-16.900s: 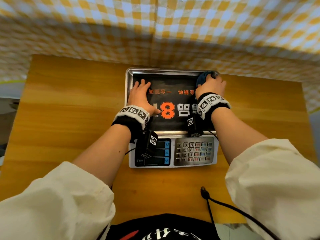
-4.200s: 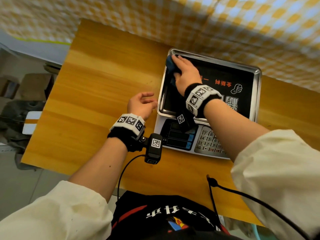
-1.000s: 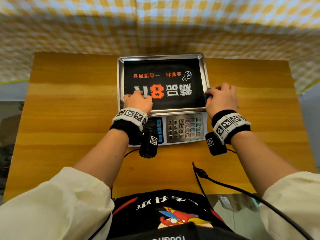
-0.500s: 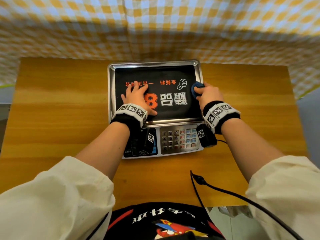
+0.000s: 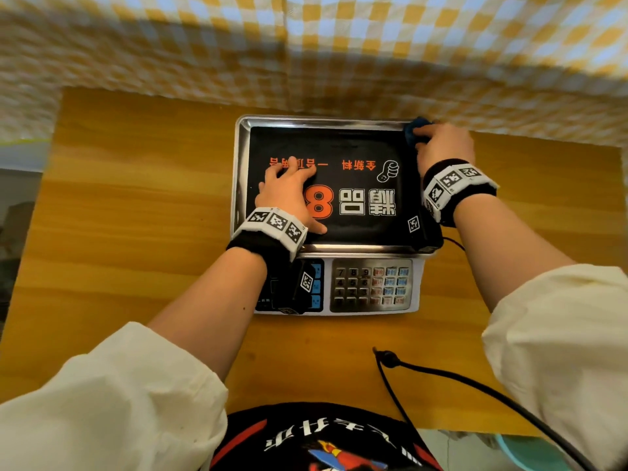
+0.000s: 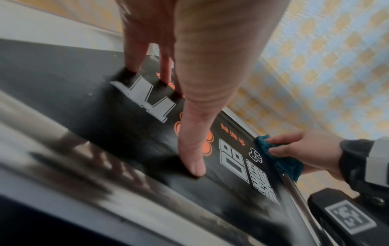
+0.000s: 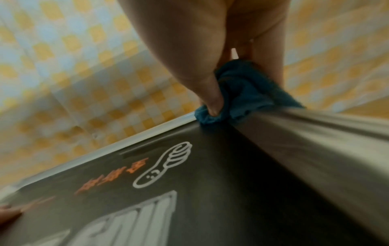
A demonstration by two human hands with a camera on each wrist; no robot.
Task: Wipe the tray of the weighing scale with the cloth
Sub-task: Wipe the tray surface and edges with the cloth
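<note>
Tray (image 5: 240,185) is shiny metal; right wrist view shows right hand (image 7: 212,55) grip bunching fuzzy blue cloth (image 7: 242,93) at its far corner, left hand (image 5: 289,195) flat, fingers spread.

A wooden table (image 5: 136,215) carries the weighing scale (image 5: 418,287).

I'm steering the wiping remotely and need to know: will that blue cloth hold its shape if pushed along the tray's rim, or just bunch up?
Likely floppy: the cloth is crumpled in the right hand, folding round the thumb. It probably drapes, since it bends over the tray corner. It looks fuzzy, so perhaps grippy rather than slippery.
</note>
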